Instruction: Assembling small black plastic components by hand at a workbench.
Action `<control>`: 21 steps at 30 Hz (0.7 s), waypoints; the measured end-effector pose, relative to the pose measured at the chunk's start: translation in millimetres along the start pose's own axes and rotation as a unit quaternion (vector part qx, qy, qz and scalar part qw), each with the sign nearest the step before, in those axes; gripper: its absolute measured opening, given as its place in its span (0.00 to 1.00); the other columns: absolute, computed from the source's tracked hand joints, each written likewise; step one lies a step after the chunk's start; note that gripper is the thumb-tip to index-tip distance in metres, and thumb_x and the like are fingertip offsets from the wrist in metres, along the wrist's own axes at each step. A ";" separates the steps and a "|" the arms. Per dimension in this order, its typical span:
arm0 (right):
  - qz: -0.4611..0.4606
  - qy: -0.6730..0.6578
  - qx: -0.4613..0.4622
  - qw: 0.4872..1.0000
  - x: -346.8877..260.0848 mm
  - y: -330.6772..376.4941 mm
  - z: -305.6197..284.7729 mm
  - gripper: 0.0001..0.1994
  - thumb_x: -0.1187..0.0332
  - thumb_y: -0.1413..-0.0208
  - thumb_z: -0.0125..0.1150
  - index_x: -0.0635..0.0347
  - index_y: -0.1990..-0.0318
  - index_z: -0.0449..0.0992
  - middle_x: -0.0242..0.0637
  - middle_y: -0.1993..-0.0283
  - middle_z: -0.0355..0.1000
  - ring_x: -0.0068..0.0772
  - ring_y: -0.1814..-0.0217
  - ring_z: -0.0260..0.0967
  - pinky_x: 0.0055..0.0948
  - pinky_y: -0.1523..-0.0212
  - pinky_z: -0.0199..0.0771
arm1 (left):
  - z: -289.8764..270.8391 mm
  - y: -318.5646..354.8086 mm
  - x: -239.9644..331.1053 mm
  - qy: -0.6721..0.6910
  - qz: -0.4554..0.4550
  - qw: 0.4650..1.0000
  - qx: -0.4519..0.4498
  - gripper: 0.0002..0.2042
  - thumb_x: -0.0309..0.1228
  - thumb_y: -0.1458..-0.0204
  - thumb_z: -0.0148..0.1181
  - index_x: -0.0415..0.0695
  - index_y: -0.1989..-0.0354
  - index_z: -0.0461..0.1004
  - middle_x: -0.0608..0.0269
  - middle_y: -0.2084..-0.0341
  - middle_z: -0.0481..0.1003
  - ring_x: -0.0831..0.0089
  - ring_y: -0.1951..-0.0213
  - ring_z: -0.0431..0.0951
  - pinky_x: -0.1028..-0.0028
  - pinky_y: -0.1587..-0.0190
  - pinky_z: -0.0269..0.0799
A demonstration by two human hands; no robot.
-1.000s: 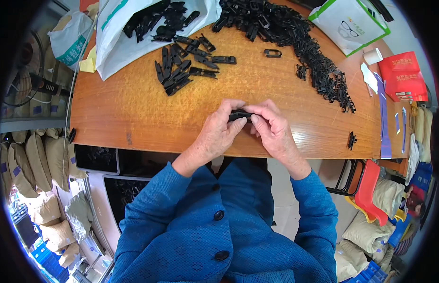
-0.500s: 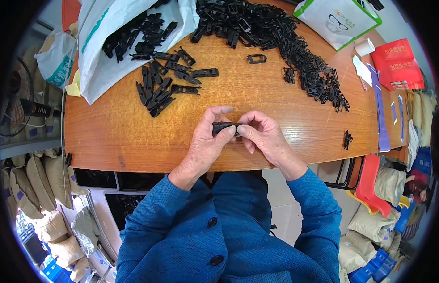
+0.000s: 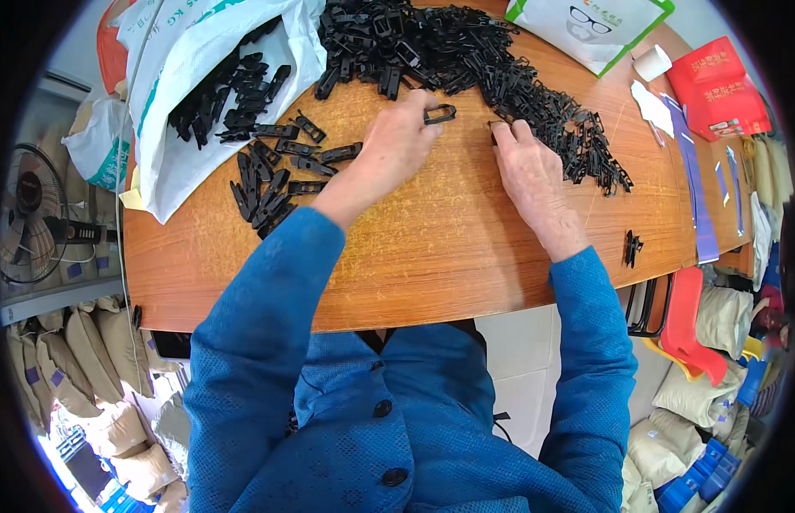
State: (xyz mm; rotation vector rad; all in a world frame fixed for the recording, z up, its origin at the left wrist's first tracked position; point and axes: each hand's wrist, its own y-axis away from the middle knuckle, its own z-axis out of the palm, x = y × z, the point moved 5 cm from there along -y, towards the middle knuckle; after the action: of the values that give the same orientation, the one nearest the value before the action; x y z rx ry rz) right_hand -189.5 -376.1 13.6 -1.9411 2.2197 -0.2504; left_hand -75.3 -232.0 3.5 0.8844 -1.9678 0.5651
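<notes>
My left hand reaches over the far middle of the table, its fingertips closed on the end of a black oblong frame-shaped part. To its right, my right hand is at the edge of the heap of black parts. Its thumb and fingers are pinched together, and a dark bit shows at their tips, mostly hidden. Several longer black clip-like pieces lie in a loose group left of my left hand. More black pieces sit in the mouth of a white woven sack.
A white bag with green edging stands at the far right, near a white roll and a red packet. One small black piece lies near the right front edge of the wooden table. A fan is at the left.
My hands have parted and moved away from me toward the heap. The black piece they held together is out of them. My left hand has taken hold of the frame-shaped part.
</notes>
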 end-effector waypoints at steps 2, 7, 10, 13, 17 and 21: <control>-0.012 -0.017 0.058 0.998 2.4 0.5 -1.6 0.12 0.75 0.49 0.59 0.61 0.56 0.70 0.44 0.64 0.66 0.46 0.72 0.71 0.33 0.72 0.75 | 5.4 -10.5 10.9 -0.267 0.104 0.958 0.018 0.12 0.29 0.48 0.59 0.37 0.58 0.68 0.47 0.63 0.71 0.51 0.63 0.77 0.60 0.61 0.74; 0.063 -0.327 0.104 0.937 14.2 11.3 -8.6 0.09 0.74 0.44 0.55 0.61 0.56 0.73 0.33 0.68 0.69 0.28 0.76 0.67 0.23 0.75 0.69 | 8.7 -9.2 14.2 -0.303 0.066 0.951 -0.005 0.12 0.29 0.50 0.60 0.37 0.61 0.67 0.44 0.59 0.69 0.46 0.63 0.75 0.55 0.61 0.73; 0.181 -0.535 0.020 0.825 18.3 23.7 -1.7 0.08 0.69 0.39 0.53 0.59 0.55 0.75 0.25 0.70 0.70 0.14 0.72 0.65 0.16 0.76 0.64 | 2.5 11.5 12.6 -0.252 0.046 0.967 -0.006 0.12 0.28 0.52 0.60 0.36 0.62 0.67 0.42 0.63 0.72 0.45 0.65 0.76 0.56 0.62 0.73; 0.219 -0.719 -0.036 0.658 8.2 34.1 7.0 0.08 0.68 0.39 0.55 0.59 0.56 0.75 0.27 0.71 0.70 0.16 0.72 0.66 0.16 0.76 0.64 | -4.1 43.6 7.7 -0.133 0.008 0.991 -0.007 0.12 0.29 0.53 0.60 0.36 0.63 0.67 0.47 0.69 0.75 0.54 0.70 0.76 0.62 0.67 0.72; 0.224 -0.808 -0.053 0.543 -27.4 41.6 5.6 0.07 0.68 0.41 0.58 0.59 0.57 0.74 0.29 0.71 0.70 0.19 0.75 0.66 0.16 0.78 0.64 | -21.1 91.8 9.1 -0.039 0.013 0.999 0.030 0.12 0.27 0.54 0.60 0.36 0.63 0.67 0.49 0.70 0.76 0.58 0.72 0.76 0.65 0.68 0.72; 0.191 -0.757 -0.074 0.620 -65.2 46.8 -10.7 0.06 0.69 0.41 0.57 0.60 0.59 0.72 0.31 0.69 0.72 0.19 0.75 0.68 0.16 0.78 0.65 | -33.6 131.3 10.2 0.001 0.013 0.998 0.058 0.13 0.25 0.55 0.60 0.37 0.62 0.65 0.48 0.70 0.75 0.57 0.73 0.77 0.64 0.70 0.73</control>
State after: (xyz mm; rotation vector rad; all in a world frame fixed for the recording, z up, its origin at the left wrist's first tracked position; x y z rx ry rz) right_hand -228.6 -305.2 14.1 -0.7746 1.2236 1.1980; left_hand -161.4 -128.7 23.2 0.9302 -1.9629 0.7011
